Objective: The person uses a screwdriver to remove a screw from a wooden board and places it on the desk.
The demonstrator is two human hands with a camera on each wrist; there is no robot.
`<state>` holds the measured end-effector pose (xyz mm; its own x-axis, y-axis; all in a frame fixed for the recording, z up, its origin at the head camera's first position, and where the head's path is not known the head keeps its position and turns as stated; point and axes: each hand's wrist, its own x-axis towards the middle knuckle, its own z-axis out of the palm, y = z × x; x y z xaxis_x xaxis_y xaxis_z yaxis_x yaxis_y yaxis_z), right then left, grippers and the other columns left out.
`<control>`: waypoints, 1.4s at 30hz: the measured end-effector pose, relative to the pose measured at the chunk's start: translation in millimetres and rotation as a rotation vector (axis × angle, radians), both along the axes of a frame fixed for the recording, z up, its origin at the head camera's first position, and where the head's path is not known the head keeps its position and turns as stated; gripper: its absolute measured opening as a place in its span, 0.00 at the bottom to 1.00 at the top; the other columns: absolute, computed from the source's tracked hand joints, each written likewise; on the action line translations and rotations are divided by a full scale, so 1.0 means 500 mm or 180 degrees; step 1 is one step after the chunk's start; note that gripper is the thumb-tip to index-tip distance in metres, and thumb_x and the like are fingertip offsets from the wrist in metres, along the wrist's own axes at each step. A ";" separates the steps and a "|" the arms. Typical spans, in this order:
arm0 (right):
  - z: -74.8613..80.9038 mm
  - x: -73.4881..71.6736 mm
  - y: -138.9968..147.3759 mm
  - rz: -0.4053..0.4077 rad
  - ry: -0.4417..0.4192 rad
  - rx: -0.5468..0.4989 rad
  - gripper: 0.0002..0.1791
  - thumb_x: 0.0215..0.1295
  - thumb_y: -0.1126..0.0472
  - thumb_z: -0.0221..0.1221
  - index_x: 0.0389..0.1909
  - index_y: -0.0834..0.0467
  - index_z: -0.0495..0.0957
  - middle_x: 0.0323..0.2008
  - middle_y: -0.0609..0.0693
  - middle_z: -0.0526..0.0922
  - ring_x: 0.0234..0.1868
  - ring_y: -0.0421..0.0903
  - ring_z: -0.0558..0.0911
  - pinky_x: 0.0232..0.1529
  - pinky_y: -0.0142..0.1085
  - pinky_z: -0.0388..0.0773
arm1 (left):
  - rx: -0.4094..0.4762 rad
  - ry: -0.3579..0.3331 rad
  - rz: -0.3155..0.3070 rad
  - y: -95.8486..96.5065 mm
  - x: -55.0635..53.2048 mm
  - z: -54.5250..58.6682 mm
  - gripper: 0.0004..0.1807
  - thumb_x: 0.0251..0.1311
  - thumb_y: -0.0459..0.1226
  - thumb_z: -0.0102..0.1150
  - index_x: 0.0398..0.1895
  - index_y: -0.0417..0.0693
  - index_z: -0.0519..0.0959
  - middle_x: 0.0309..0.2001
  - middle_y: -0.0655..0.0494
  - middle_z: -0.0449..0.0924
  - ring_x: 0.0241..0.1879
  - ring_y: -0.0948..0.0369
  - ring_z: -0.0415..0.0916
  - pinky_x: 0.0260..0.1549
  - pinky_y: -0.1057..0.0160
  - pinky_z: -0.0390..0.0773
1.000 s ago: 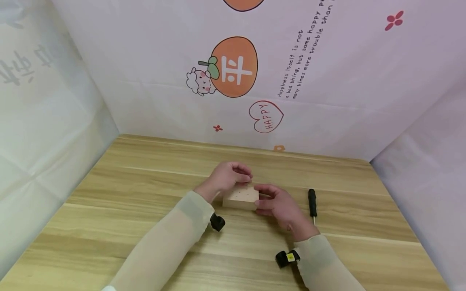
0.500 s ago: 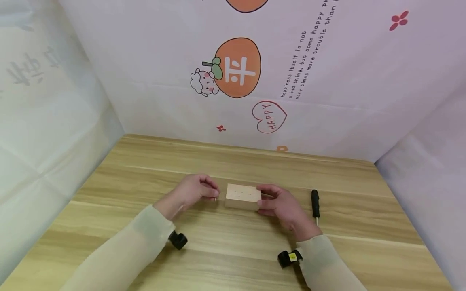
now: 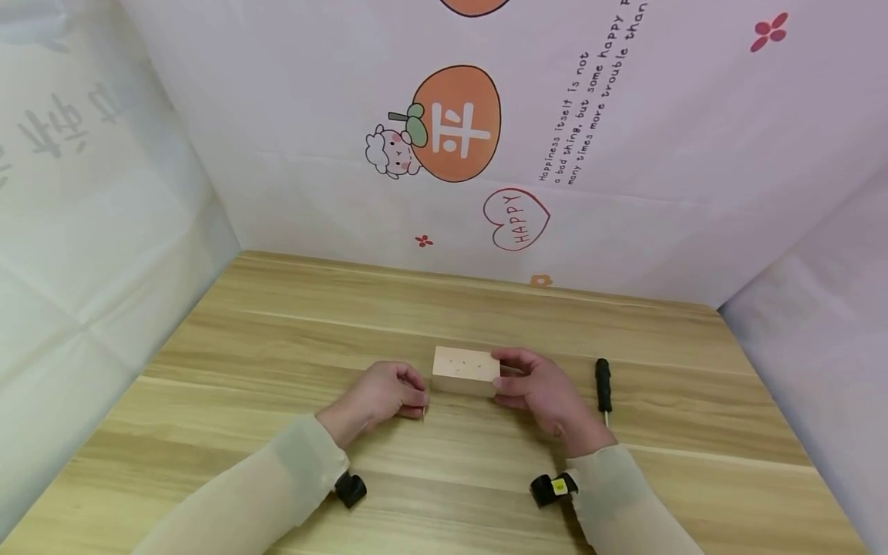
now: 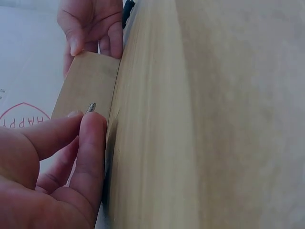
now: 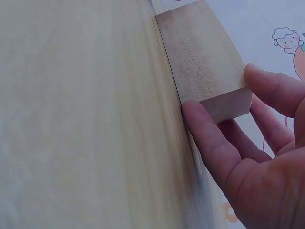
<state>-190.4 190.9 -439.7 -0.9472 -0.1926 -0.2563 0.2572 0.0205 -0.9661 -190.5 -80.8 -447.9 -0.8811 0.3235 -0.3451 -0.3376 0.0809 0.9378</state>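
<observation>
A pale wooden block (image 3: 466, 364) with several small holes in its top lies on the table. My right hand (image 3: 537, 389) holds its right end, thumb and fingers spread around the edges, as the right wrist view shows up close. To the left of the block and a little nearer to me, my left hand (image 3: 388, 397) pinches a small metal screw (image 4: 91, 107) between thumb and fingertips. In the left wrist view its threaded end sticks out past the fingertips, while the rest is hidden by the fingers.
On the wood-grain table (image 3: 291, 324), right of my right hand, lies a screwdriver with a black handle (image 3: 603, 385). Its shaft points toward me, partly behind my wrist. A printed white cloth (image 3: 312, 193) hangs behind the table and at both sides.
My left hand has moved off the top of the block to the left with the screw, then slightly closer to me. My right hand keeps its hold on the block.
</observation>
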 end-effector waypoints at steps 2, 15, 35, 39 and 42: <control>0.001 0.000 0.001 0.0001 0.0011 0.0005 0.28 0.63 0.75 0.63 0.65 0.63 0.73 0.65 0.61 0.69 0.56 0.55 0.76 0.50 0.49 0.79 | -0.0013 0.0010 0.0040 0.003 0.000 -0.001 0.08 0.58 0.20 0.64 0.40 0.30 0.77 0.36 0.40 0.80 0.31 0.54 0.83 0.35 0.58 0.84; 0.006 -0.001 0.003 -0.0008 0.0031 -0.0001 0.28 0.63 0.76 0.63 0.65 0.64 0.73 0.65 0.62 0.69 0.54 0.54 0.77 0.49 0.49 0.79 | -0.0054 0.0182 0.0097 -0.004 -0.006 0.009 0.12 0.59 0.23 0.65 0.45 0.30 0.77 0.39 0.41 0.80 0.36 0.52 0.83 0.40 0.56 0.83; 0.000 -0.001 0.001 -0.0012 0.0019 -0.0029 0.27 0.62 0.76 0.63 0.64 0.64 0.74 0.64 0.62 0.70 0.54 0.55 0.77 0.49 0.49 0.80 | -0.0078 0.0879 -0.0473 -0.004 -0.062 0.006 0.29 0.60 0.30 0.68 0.66 0.47 0.76 0.63 0.50 0.74 0.59 0.54 0.74 0.47 0.61 0.79; 0.001 0.001 0.000 -0.0020 0.0025 0.0001 0.28 0.61 0.76 0.64 0.64 0.64 0.74 0.64 0.61 0.69 0.54 0.55 0.77 0.49 0.49 0.80 | 0.0042 0.0678 -0.0432 0.001 -0.065 0.004 0.27 0.60 0.27 0.67 0.64 0.43 0.78 0.61 0.46 0.75 0.55 0.53 0.77 0.47 0.59 0.80; 0.004 0.002 -0.001 0.0000 0.0013 0.0079 0.29 0.61 0.76 0.64 0.64 0.63 0.74 0.64 0.61 0.69 0.54 0.56 0.77 0.48 0.49 0.80 | 0.0084 0.0562 -0.0462 0.001 -0.067 0.007 0.27 0.60 0.26 0.66 0.64 0.41 0.76 0.61 0.44 0.74 0.54 0.52 0.77 0.47 0.58 0.80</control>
